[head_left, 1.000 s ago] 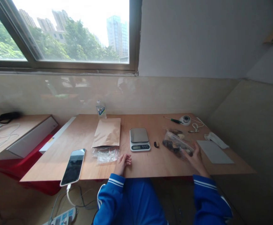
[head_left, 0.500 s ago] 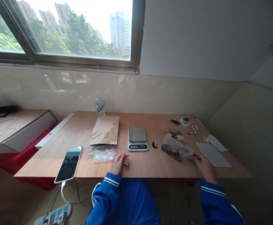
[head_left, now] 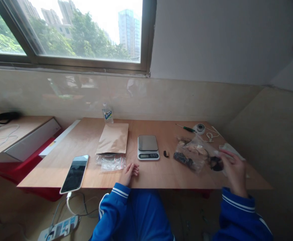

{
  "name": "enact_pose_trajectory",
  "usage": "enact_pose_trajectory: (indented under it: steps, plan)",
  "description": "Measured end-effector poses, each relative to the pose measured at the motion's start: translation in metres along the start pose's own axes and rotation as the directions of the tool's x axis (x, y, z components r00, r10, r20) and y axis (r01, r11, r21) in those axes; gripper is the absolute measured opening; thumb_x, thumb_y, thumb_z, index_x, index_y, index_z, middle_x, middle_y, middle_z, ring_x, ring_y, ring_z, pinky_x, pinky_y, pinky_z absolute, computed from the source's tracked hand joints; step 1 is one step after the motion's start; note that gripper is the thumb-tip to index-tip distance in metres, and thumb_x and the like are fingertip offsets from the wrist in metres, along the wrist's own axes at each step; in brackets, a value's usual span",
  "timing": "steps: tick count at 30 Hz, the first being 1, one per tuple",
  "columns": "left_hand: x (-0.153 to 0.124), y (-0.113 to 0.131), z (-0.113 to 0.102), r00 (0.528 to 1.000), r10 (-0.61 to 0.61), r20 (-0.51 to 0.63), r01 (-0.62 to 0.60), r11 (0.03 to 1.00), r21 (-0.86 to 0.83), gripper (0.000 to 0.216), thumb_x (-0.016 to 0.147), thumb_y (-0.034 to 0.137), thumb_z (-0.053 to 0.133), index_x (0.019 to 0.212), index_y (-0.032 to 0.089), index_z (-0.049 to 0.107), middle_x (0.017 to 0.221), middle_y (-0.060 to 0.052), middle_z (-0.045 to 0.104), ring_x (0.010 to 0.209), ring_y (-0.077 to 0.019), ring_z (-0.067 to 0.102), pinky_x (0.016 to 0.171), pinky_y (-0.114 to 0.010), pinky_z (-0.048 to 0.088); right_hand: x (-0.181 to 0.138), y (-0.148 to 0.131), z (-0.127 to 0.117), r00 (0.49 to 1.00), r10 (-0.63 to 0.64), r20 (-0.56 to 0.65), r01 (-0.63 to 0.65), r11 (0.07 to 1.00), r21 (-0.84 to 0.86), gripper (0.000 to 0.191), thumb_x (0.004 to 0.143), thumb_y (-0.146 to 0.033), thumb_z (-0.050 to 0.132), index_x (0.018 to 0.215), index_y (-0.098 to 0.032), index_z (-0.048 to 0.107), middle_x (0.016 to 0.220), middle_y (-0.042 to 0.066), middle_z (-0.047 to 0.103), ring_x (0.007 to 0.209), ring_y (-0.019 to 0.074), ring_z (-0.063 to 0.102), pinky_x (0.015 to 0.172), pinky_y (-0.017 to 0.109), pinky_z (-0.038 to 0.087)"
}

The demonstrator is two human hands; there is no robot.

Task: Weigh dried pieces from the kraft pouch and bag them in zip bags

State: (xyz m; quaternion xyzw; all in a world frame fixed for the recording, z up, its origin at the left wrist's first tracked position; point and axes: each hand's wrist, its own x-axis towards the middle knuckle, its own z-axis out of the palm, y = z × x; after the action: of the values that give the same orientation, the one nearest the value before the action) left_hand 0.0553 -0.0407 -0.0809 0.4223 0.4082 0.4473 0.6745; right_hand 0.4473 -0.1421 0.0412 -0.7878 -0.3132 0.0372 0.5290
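My right hand (head_left: 233, 169) pinches the edge of a clear plastic bag (head_left: 199, 163) and holds that side up off the table. Through the film I see dark pieces and pale brown, slice-like pieces; their kind is not clear. My left hand (head_left: 129, 172) rests at the table's front edge, fingers loosely bent and slightly apart, with nothing in it. Between the hands stands a kitchen scale (head_left: 148, 147) with a bare steel plate. A small dark, curved piece with a tan edge (head_left: 166, 154) lies beside the scale.
Left of the scale lie a brown paper pouch (head_left: 114, 139), clear plastic bags (head_left: 112, 162) and a phone (head_left: 74, 174) with its cable. A bottle (head_left: 107, 113) stands at the back. Farther right are a screwdriver (head_left: 188, 129), a round white device (head_left: 200, 128) and a white cloth (head_left: 233, 150).
My right hand has moved right and up, drawing the bag's edge with it. The bag is now spread wider, with more pieces showing. My left hand stays where it was.
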Motion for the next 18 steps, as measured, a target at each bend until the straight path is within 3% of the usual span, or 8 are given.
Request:
enact_pose_trajectory:
  steps: [2, 3, 6, 8, 10, 12, 14, 18]
  plan:
    - [0.0, 0.0, 0.0, 1.0, 0.004, -0.002, -0.004, 1.0, 0.013, 0.051, 0.065, 0.06, 0.064, 0.078, 0.011, 0.064, 0.065, -0.003, 0.061, 0.057, -0.012, 0.057, 0.053, -0.024, 0.046, -0.001, 0.012, 0.019, 0.999, 0.045, -0.015, -0.047, 0.996, -0.078, 0.054, 0.072, -0.051, 0.054, 0.107, -0.011, 0.06, 0.082, 0.015, 0.066, 0.076, 0.0308, 0.063, 0.066, 0.043, 0.05]
    - [-0.001, 0.0, 0.0, 1.0, 0.007, -0.002, -0.007, 1.0, 0.018, 0.051, 0.066, 0.061, 0.064, 0.078, 0.011, 0.064, 0.065, -0.003, 0.061, 0.058, -0.0121, 0.057, 0.053, -0.024, 0.046, -0.004, 0.018, 0.028, 0.996, 0.024, -0.086, -0.039, 0.983, -0.177, 0.056, 0.072, -0.052, 0.053, 0.108, -0.008, 0.059, 0.088, 0.018, 0.065, 0.083, 0.0347, 0.061, 0.071, 0.048, 0.048]
    - [-0.002, 0.0, 0.0, 1.0, 0.012, 0.006, -0.012, 1.0, 0.026, 0.05, 0.067, 0.06, 0.063, 0.078, 0.011, 0.063, 0.065, -0.004, 0.061, 0.058, -0.0122, 0.057, 0.053, -0.025, 0.046, -0.03, 0.027, 0.048, 0.934, -0.211, -0.287, 0.078, 0.907, -0.413, 0.051, 0.079, -0.046, 0.047, 0.11, -0.006, 0.057, 0.105, 0.027, 0.057, 0.105, 0.0423, 0.05, 0.084, 0.058, 0.039]
    - [-0.003, 0.001, 0.001, 1.0, 0.012, 0.009, -0.013, 0.999, 0.037, 0.049, 0.068, 0.06, 0.062, 0.078, 0.011, 0.064, 0.065, -0.004, 0.061, 0.057, -0.0122, 0.057, 0.053, -0.025, 0.046, -0.052, 0.028, 0.061, 0.907, -0.359, -0.222, 0.232, 0.863, -0.448, 0.043, 0.085, -0.04, 0.041, 0.109, -0.009, 0.058, 0.104, 0.024, 0.057, 0.106, 0.0389, 0.049, 0.087, 0.055, 0.038]
    - [-0.003, 0.003, 0.002, 1.0, 0.01, 0.009, -0.01, 0.999, 0.044, 0.048, 0.068, 0.059, 0.063, 0.078, 0.012, 0.064, 0.064, -0.003, 0.061, 0.057, -0.0123, 0.057, 0.053, -0.025, 0.046, -0.069, 0.03, 0.074, 0.896, -0.443, -0.023, 0.386, 0.804, -0.453, 0.039, 0.087, -0.038, 0.039, 0.108, -0.013, 0.06, 0.108, 0.021, 0.057, 0.105, 0.0351, 0.051, 0.087, 0.051, 0.039]
    - [-0.004, 0.004, 0.003, 1.0, 0.006, 0.009, -0.006, 0.999, 0.042, 0.048, 0.068, 0.059, 0.063, 0.077, 0.012, 0.064, 0.064, -0.003, 0.061, 0.057, -0.0124, 0.057, 0.053, -0.025, 0.046, -0.073, 0.035, 0.088, 0.881, -0.451, 0.144, 0.461, 0.746, -0.481, 0.041, 0.087, -0.039, 0.039, 0.113, -0.015, 0.059, 0.121, 0.02, 0.052, 0.11, 0.0355, 0.048, 0.088, 0.052, 0.04]
    - [-0.004, 0.005, 0.003, 1.0, 0.01, 0.005, -0.01, 0.999, 0.036, 0.049, 0.067, 0.06, 0.064, 0.077, 0.011, 0.064, 0.064, -0.004, 0.061, 0.057, -0.0124, 0.057, 0.053, -0.025, 0.046, -0.063, 0.043, 0.1, 0.893, -0.406, 0.194, 0.444, 0.727, -0.524, 0.044, 0.087, -0.038, 0.037, 0.121, -0.015, 0.054, 0.129, 0.02, 0.046, 0.116, 0.0374, 0.043, 0.089, 0.055, 0.038]
    - [-0.004, 0.003, 0.002, 1.0, 0.021, 0.007, -0.021, 0.999, 0.04, 0.05, 0.067, 0.06, 0.063, 0.077, 0.011, 0.064, 0.064, -0.003, 0.06, 0.057, -0.0121, 0.057, 0.052, -0.024, 0.045, -0.032, 0.044, 0.11, 0.931, -0.339, 0.134, 0.349, 0.725, -0.594, 0.048, 0.089, -0.035, 0.035, 0.127, -0.01, 0.049, 0.132, 0.024, 0.043, 0.123, 0.0396, 0.037, 0.091, 0.059, 0.034]
